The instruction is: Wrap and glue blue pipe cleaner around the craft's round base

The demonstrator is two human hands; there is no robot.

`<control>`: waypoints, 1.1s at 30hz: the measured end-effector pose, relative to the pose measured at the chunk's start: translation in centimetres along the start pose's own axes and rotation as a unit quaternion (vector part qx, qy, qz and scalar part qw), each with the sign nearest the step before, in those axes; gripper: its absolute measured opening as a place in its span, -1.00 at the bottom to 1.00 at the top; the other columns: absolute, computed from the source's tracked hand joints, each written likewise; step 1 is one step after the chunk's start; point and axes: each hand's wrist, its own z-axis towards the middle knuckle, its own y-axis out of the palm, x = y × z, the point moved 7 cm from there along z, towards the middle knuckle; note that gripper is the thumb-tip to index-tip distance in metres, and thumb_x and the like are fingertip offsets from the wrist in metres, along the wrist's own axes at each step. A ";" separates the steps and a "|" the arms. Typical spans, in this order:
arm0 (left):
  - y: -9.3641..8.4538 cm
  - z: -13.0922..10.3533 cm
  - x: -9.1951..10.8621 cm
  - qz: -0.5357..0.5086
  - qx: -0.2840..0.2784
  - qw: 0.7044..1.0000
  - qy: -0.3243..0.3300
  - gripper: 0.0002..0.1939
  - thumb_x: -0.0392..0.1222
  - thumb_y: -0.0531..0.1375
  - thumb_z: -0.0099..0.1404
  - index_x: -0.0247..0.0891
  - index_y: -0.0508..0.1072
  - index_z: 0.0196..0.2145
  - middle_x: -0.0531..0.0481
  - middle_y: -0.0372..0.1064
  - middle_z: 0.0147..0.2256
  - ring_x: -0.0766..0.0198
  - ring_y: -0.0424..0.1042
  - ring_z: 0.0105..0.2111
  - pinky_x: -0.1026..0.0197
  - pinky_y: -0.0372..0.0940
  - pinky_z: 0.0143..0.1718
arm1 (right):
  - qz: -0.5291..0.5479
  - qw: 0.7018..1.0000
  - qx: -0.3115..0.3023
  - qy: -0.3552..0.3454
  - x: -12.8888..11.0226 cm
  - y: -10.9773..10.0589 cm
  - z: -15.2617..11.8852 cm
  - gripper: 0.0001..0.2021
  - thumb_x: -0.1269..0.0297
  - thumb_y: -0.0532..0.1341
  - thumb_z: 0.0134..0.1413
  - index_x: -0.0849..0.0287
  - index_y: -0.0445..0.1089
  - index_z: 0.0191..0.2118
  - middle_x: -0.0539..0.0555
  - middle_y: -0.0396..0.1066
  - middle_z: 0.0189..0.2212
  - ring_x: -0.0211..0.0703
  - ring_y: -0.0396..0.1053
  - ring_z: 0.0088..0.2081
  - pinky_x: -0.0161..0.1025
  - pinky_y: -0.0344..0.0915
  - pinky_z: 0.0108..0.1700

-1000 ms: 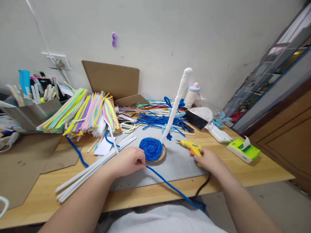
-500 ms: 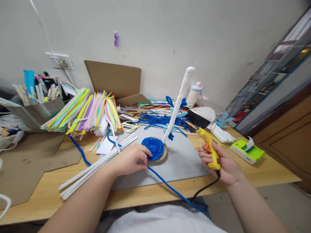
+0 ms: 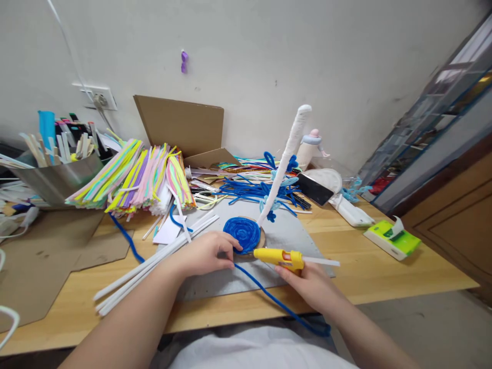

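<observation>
A flat coil of blue pipe cleaner (image 3: 241, 234) covers most of a round wooden disc (image 3: 262, 239), and a white wrapped post (image 3: 285, 161) rises tilted from the disc's right edge. My left hand (image 3: 209, 252) rests at the coil's lower left, closed on the loose blue pipe cleaner (image 3: 269, 295), whose tail runs down past the table edge. In my right hand (image 3: 307, 284) is a yellow hot glue gun (image 3: 282, 258), its nozzle pointing left beside the disc's lower right edge. A white glue stick (image 3: 322, 261) sticks out of its back.
Beneath the disc lies a grey cutting mat (image 3: 303, 241). White sticks (image 3: 161, 261) lie by my left forearm. Behind are blue pipe cleaners (image 3: 253, 190), multicoloured bundles (image 3: 142, 177) and a black phone (image 3: 314, 188). A green tissue pack (image 3: 392, 238) sits at right.
My right hand has swung the glue gun left from beside the mat to the disc's edge, turning it from upright to level. My left hand has stayed nearly still.
</observation>
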 end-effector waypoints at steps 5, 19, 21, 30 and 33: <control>-0.1 0.0 0.3 0.009 0.005 1.000 0.003 -0.86 -0.12 0.24 0.17 -0.22 0.52 -0.46 -0.05 0.47 -0.11 0.23 0.40 -0.10 0.20 0.24 -0.04 | 0.015 0.999 -0.022 -0.028 -0.2 0.8 0.5 -0.61 -0.05 0.13 0.03 0.06 0.50 -0.16 0.05 0.53 -0.26 0.06 0.44 -0.21 -0.11 0.32 -0.16; -0.3 0.2 1.0 0.028 0.020 0.999 0.013 -0.90 -0.19 0.25 0.17 -0.25 0.50 -0.45 -0.04 0.50 -0.21 0.27 0.44 -0.16 0.24 0.25 -0.08 | 0.064 0.997 -0.015 -0.051 -0.5 1.3 1.0 -0.63 0.01 0.15 0.06 0.09 0.47 -0.11 0.07 0.52 -0.20 0.02 0.44 -0.17 -0.14 0.32 -0.09; -0.3 0.2 1.0 0.023 0.019 0.999 0.011 -0.90 -0.19 0.25 0.16 -0.25 0.50 -0.46 -0.04 0.50 -0.20 0.27 0.44 -0.17 0.24 0.26 -0.09 | 0.059 0.997 -0.010 -0.048 -0.5 1.3 0.9 -0.64 0.01 0.15 0.05 0.09 0.48 -0.14 0.08 0.52 -0.20 0.02 0.44 -0.16 -0.14 0.32 -0.08; -0.2 0.2 0.8 0.017 0.019 1.000 0.016 -0.89 -0.19 0.24 0.17 -0.25 0.49 -0.46 -0.05 0.50 -0.20 0.26 0.44 -0.17 0.24 0.27 -0.10 | 0.048 0.998 -0.002 -0.047 -0.4 1.0 0.9 -0.63 -0.01 0.15 0.05 0.12 0.47 -0.15 0.09 0.52 -0.20 0.04 0.44 -0.14 -0.12 0.31 -0.06; -0.1 0.2 0.6 0.017 0.018 1.000 0.017 -0.88 -0.18 0.24 0.18 -0.26 0.49 -0.46 -0.06 0.50 -0.19 0.26 0.44 -0.16 0.24 0.26 -0.09 | 0.050 0.998 -0.007 -0.042 -0.2 0.9 0.8 -0.62 -0.02 0.14 0.05 0.12 0.47 -0.14 0.09 0.52 -0.19 0.05 0.43 -0.14 -0.12 0.31 -0.06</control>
